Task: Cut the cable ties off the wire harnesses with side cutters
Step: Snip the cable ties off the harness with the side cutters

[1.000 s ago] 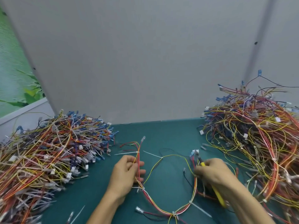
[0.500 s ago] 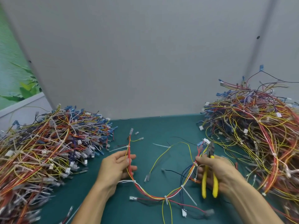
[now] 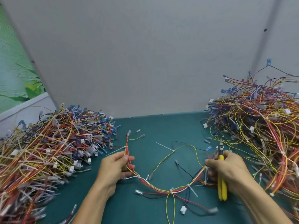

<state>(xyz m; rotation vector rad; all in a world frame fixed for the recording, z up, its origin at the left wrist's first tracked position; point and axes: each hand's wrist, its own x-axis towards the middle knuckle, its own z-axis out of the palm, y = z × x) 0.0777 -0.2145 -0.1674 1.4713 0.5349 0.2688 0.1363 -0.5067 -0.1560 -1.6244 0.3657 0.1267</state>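
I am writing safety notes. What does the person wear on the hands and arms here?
Nothing that shows. The left hand and the right hand are bare, without gloves, and no ring shows on the fingers. The left forearm and the right forearm are bare down to the picture's edge: no sleeve, watch or wristband.

Nothing to read in this frame: no words, labels, brands or numbers show anywhere. The yellow handles of the cutters [image 3: 222,188] at lower right carry no mark that can be made out. The white connector [image 3: 182,209] at bottom centre looks plain, and the small plugs in the left pile [image 3: 48,151] and the right pile [image 3: 258,126] are too small and blurred to show any print.
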